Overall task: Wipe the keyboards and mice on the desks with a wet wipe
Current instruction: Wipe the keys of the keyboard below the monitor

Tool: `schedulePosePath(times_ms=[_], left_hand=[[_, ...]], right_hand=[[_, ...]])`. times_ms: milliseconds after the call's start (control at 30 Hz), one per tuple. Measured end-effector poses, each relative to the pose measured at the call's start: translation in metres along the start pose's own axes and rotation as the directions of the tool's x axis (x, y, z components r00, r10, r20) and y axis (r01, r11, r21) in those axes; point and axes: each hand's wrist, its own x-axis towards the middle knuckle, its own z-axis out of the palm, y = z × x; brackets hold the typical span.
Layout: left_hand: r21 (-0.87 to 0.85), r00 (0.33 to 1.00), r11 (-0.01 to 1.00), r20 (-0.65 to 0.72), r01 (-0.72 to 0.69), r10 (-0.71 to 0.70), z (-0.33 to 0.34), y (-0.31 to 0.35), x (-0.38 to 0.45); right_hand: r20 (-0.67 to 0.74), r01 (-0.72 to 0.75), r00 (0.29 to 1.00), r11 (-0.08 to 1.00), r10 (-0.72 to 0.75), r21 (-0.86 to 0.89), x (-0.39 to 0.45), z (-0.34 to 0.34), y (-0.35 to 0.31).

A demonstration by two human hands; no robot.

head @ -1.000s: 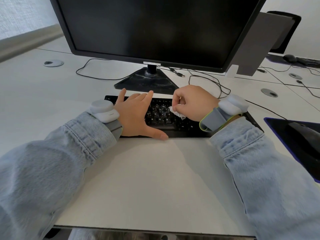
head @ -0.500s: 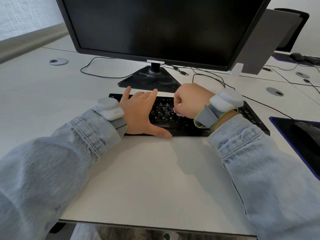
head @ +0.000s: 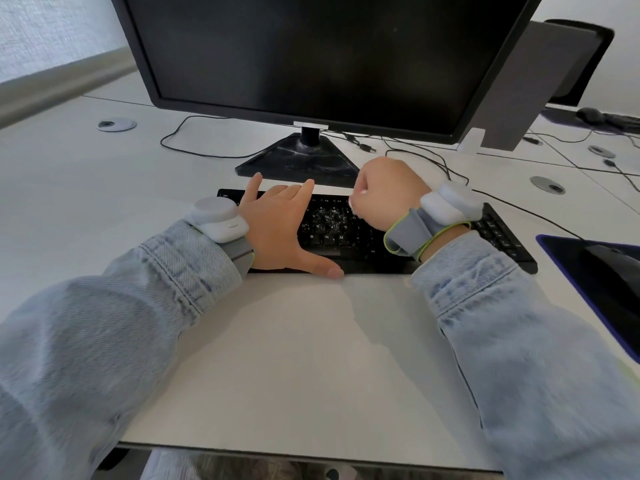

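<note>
A black keyboard (head: 498,233) lies on the white desk in front of the monitor. My left hand (head: 277,226) rests flat on its left half, fingers straight and thumb spread along the front edge. My right hand (head: 388,195) is curled into a fist over the upper middle keys, gripping a white wet wipe (head: 354,204) that only peeks out under the fingers. A black mouse (head: 620,268) sits on a dark mouse pad (head: 554,244) at the right edge.
A black monitor (head: 311,57) on its stand (head: 301,157) is right behind the keyboard, with cables (head: 194,150) trailing across the desk. Round cable grommets (head: 116,124) sit at the left and right. Another mouse (head: 588,114) lies on the far right desk.
My right hand slid with the wipe from the middle keys up towards the keyboard's back edge, and the wipe is now mostly hidden. My left hand stayed flat in place.
</note>
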Motion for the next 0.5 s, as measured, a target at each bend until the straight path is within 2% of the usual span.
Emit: schedulePosePath(times_ms=[100, 233, 367, 500], left_hand=[[-0.002, 1.0, 1.0, 0.003, 0.001, -0.001, 0.001, -0.002, 0.0], [-0.004, 1.0, 1.0, -0.008, -0.005, 0.005, 0.002, -0.004, 0.0], [-0.018, 0.999, 1.0, 0.037, 0.005, -0.005, -0.001, -0.014, -0.003], [0.037, 0.995, 0.998, 0.08, 0.05, -0.053, -0.007, -0.028, -0.006]], right_hand=[[-0.213, 0.009, 0.977, 0.985, 0.028, 0.17, -0.003, -0.01, 0.01], [-0.207, 0.092, 0.978, 0.942, -0.024, 0.324, -0.004, -0.004, 0.015], [-0.196, 0.168, 0.975, 0.932, -0.108, 0.322, -0.006, 0.004, 0.014], [-0.115, 0.19, 0.978, 0.972, -0.174, 0.138, -0.001, 0.008, 0.019]])
